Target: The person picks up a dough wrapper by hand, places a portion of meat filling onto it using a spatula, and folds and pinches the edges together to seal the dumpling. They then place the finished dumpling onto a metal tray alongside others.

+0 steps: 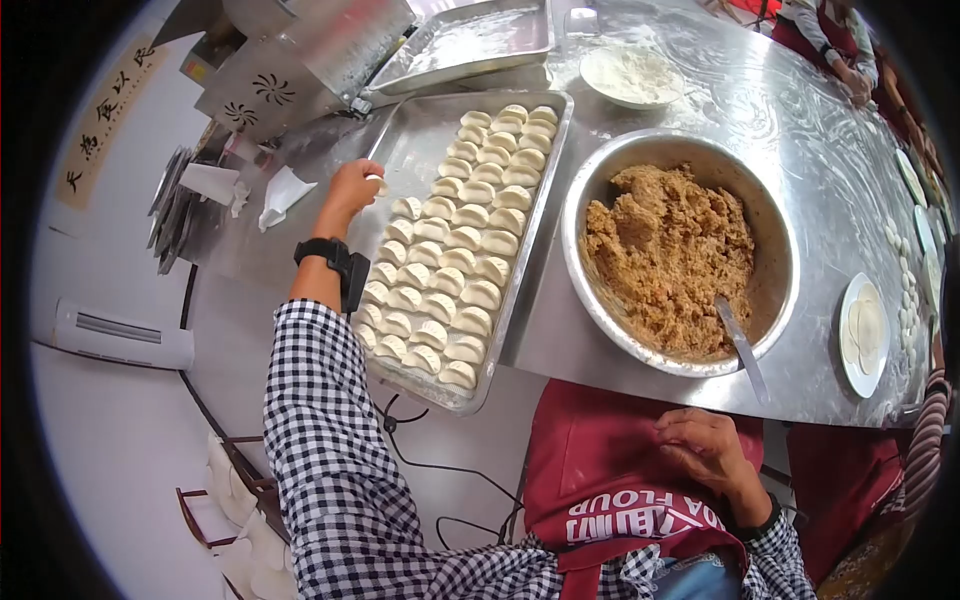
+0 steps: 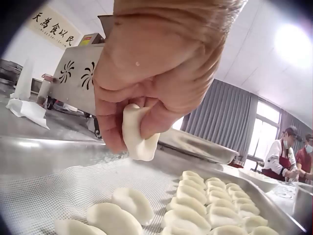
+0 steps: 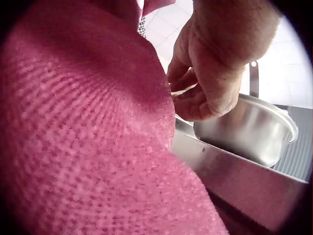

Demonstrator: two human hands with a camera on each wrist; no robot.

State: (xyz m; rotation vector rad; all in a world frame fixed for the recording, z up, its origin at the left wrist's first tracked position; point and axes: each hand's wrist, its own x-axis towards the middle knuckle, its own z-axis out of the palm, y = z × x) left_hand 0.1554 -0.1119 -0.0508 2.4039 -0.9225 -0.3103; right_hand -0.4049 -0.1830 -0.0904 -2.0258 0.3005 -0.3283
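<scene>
My left hand (image 1: 350,190) pinches a dumpling (image 2: 138,139) between thumb and fingers, above the left side of a large metal tray (image 1: 402,150). Rows of pale pleated dumplings (image 1: 440,272) fill the tray's right part and near end. In the left wrist view, a mesh-patterned surface shows beneath the held dumpling. In front of the red apron (image 1: 590,440), my right hand (image 1: 708,448) hangs with loosely bent fingers and nothing visible in it. Right of the tray stands a wide metal bowl (image 1: 780,240) of brown minced filling (image 1: 670,250), a metal utensil handle (image 1: 742,350) leaning over its rim.
Beyond the bowl sits a dish of flour (image 1: 632,78). A second, flour-dusted tray (image 1: 470,45) and a metal machine (image 1: 290,85) stand at the back left. Round wrappers lie on a white plate (image 1: 851,375) at right. Other people (image 1: 825,45) work across the table.
</scene>
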